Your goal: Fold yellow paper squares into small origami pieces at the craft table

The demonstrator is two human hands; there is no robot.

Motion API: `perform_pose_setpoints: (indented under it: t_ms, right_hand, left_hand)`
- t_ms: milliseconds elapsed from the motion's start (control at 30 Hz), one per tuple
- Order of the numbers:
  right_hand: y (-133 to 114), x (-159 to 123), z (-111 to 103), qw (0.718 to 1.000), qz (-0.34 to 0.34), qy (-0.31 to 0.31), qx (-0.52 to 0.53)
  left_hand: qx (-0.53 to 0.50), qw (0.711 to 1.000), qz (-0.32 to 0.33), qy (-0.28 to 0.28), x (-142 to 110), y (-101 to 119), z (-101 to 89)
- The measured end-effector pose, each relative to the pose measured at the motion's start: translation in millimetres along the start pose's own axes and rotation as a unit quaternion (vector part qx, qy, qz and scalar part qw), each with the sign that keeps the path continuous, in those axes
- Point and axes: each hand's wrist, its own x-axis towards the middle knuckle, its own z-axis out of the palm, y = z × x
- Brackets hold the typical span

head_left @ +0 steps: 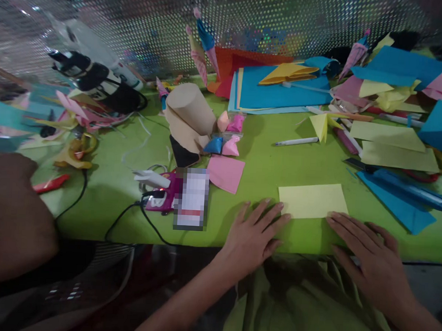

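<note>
A pale yellow rectangle of paper (313,200) lies flat on the green table in front of me. My left hand (256,234) rests at its left edge, fingers spread and stretched out, fingertips touching the paper's lower left corner. On the other side, my right hand (367,247) lies with straight fingers over the paper's lower right corner. Neither hand grips anything. To the left of my left hand are a pink square of paper (226,173) and a phone (191,198) with a blurred-out screen.
A blue cutter knife (414,188) lies over blue paper (400,204) on the right. A pen (296,141), a brown paper roll (192,107) and stacked blue sheets (280,89) stand farther back. Another person's arm (16,214) is at the left, near cables and a black bottle (95,82).
</note>
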Motion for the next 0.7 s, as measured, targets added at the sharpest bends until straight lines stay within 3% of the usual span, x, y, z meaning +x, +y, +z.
perform_pose_setpoints:
  t_ms: [467, 700]
  right_hand:
    - [11, -9, 6, 0.999, 0.027, 0.037, 0.009]
    - [33, -8, -1, 0.995, 0.057, 0.084, 0.004]
  left_hand:
    - [-0.024, 1.000, 0.009, 0.017, 0, -7, 3.4]
    - [-0.081, 0.996, -0.010, 0.047, 3, -7, -1.0]
